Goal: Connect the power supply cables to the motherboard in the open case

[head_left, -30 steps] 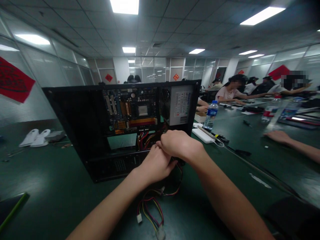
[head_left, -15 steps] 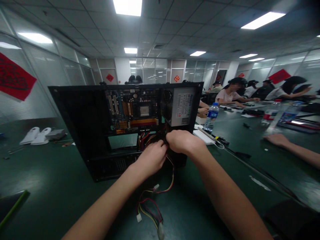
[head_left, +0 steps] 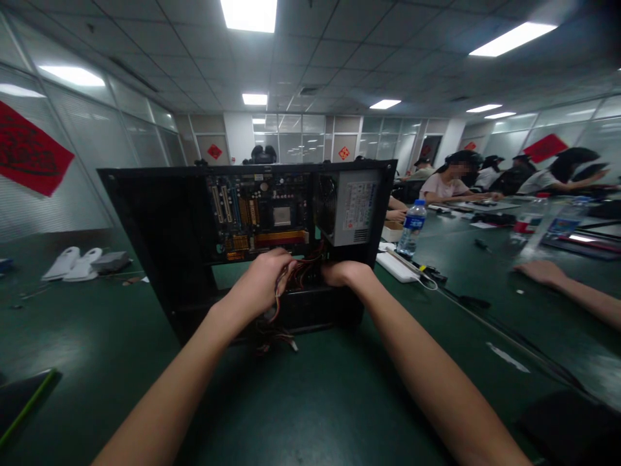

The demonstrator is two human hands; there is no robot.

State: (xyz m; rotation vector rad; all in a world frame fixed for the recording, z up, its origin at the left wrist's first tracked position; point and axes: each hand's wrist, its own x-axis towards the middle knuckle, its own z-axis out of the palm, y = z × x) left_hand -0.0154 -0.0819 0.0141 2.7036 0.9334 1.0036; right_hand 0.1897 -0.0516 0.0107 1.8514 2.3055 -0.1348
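Observation:
A black computer case [head_left: 145, 226] stands on the green table with its open side toward me. Inside it sit a motherboard [head_left: 282, 216] and, at upper right, a silver power supply [head_left: 356, 210] with a fan. My left hand [head_left: 269, 278] is closed around power cables [head_left: 277, 307], whose loose connector ends hang at the case's lower edge. Below the power supply, my right hand [head_left: 342, 273] reaches into the case by the cable bundle [head_left: 308, 266]. Its fingertips are hidden, so what it touches does not show.
A water bottle [head_left: 413, 226] and a white box [head_left: 398, 265] stand right of the case. Another person's hand [head_left: 541, 273] rests on the table at right. White slipper-shaped objects [head_left: 82, 265] and a grey block [head_left: 110, 261] lie at left.
My left hand has moved left and up, drawing the cables with it; their connectors have gone from the table front to the case's lower edge. My right hand has shifted slightly deeper into the case.

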